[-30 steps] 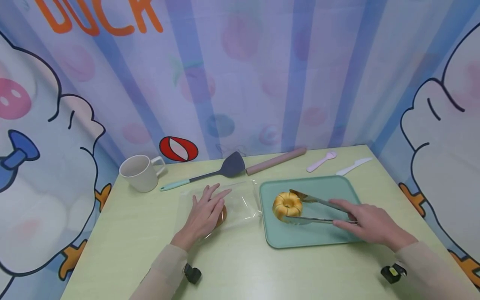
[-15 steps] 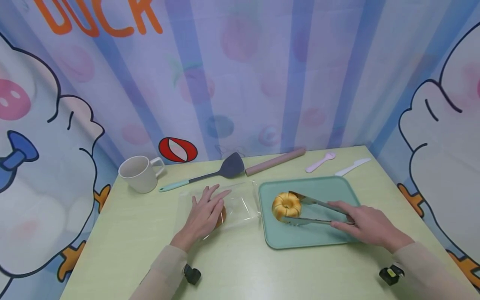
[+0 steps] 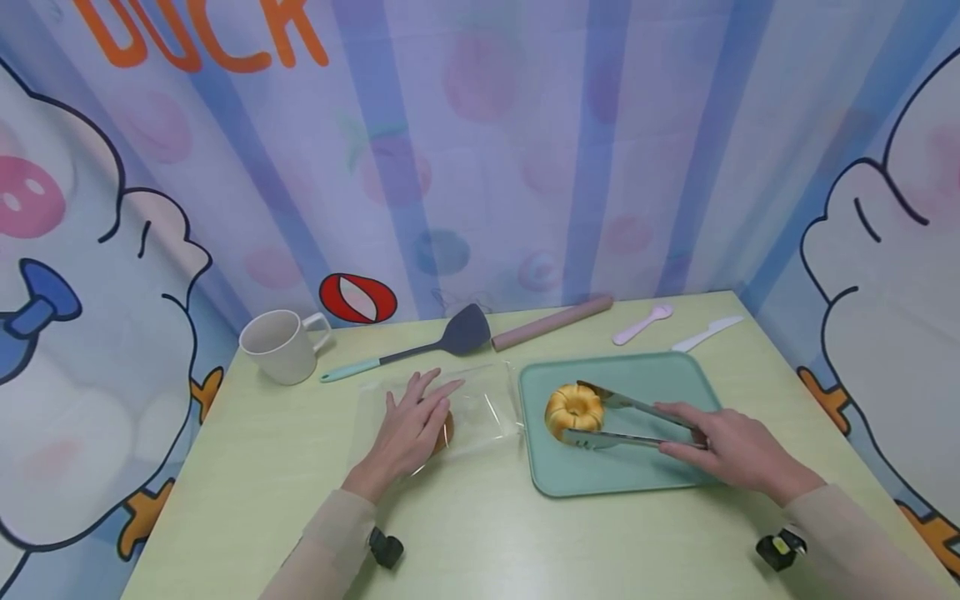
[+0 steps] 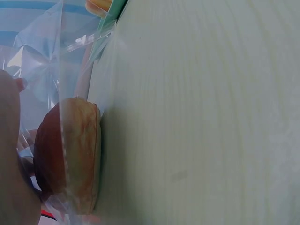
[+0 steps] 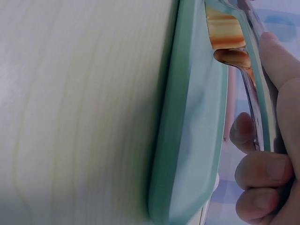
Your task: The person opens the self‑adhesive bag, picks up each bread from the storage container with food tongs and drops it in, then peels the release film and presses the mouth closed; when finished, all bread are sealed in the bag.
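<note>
The table [image 3: 465,533] has a pale yellow-green surface with faint streaked grain. A fabric backdrop [image 3: 517,167] with broad blue stripes and faded fruit prints stands directly behind it; orange lettering [image 3: 279,33] occupies the upper left, and large cartoon figures [image 3: 112,333] flank both sides. Along the rear edge, from left: mug [image 3: 279,346], spatula [image 3: 465,331], pink rod [image 3: 552,323], spoon [image 3: 642,325], white knife [image 3: 708,333]. The left hand [image 3: 408,429] rests, grip spread, over a clear bag [image 3: 483,417] containing a brown bun [image 4: 70,159]. The right hand [image 3: 738,450] grips metal tongs [image 3: 622,439], whose arms straddle a ring-shaped bread [image 3: 573,408] in the left part of the green tray [image 3: 555,475]; clamping pressure cannot be determined. The bag lies just beside the tray.
</note>
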The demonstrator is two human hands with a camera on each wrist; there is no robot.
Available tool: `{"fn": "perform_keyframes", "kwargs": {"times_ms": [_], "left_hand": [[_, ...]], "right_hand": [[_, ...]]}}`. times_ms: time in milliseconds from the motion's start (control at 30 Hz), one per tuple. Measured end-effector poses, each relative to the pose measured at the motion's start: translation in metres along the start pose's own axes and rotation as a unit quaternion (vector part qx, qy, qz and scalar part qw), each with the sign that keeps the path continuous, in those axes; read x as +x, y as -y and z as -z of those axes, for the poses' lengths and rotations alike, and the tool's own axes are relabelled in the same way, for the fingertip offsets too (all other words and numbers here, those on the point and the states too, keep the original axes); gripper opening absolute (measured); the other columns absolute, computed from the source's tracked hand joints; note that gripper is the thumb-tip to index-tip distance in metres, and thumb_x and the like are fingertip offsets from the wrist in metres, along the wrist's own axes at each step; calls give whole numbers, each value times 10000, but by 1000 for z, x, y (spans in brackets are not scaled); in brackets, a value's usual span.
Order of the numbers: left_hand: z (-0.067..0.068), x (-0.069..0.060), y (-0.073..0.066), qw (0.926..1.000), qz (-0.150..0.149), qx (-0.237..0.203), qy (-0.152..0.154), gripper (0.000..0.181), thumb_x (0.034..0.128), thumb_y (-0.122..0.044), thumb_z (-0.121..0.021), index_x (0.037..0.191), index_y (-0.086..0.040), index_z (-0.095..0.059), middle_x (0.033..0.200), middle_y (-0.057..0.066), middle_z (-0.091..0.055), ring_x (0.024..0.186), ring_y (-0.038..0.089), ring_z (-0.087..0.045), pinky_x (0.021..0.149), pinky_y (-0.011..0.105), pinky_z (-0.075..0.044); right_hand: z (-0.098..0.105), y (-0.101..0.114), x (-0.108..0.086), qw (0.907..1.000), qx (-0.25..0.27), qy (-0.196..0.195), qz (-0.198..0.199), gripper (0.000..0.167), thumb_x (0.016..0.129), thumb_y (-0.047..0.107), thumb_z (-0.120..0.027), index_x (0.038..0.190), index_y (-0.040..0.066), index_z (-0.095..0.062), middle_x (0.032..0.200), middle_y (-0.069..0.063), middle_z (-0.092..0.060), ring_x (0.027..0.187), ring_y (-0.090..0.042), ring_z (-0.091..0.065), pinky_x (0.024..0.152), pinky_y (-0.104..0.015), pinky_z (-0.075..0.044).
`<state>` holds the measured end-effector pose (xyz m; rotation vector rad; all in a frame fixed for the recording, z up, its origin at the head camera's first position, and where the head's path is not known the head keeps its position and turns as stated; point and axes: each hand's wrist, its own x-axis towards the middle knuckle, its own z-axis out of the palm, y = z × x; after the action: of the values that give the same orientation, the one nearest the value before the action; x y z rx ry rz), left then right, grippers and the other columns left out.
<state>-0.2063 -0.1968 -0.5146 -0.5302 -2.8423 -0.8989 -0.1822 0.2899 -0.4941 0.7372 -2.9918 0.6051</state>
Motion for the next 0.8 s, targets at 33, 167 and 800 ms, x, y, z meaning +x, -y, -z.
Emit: {"fn": "perform_keyframes", "kwargs": {"times_ms": [33,167,800], "left_hand": [[0,0,0,10000,-12,3,5,429,1144,-373,-374,1528,-343,-562,1678,117,-373,1569,482,-235,1133,856,-71],[1,0,0,9999,-83,51,-25,428,1146,-370,-371,1525,-341,-566,1671,127,-384,1563,486,-252,1117,869,-91],[0,0,0,9999,-72,109,-68,429,1145,-371,-373,1520,-318,-573,1676,108,-380,1561,492,-250,1118,868,-96]], "right_hand": [[0,0,0,10000,-3,-37,8,587,983,530,-697,1476,223,-607,562,183,-428,449,-10,-313,453,-241,-316],[-2,0,0,9999,-36,-108,-10,583,982,533,-698,1469,224,-615,563,190,-439,448,-10,-335,453,-243,-327],[4,0,0,9961,-556,-645,218,528,975,482,-728,1444,249,-653,544,200,-379,443,-3,-281,438,-235,-279]]}}
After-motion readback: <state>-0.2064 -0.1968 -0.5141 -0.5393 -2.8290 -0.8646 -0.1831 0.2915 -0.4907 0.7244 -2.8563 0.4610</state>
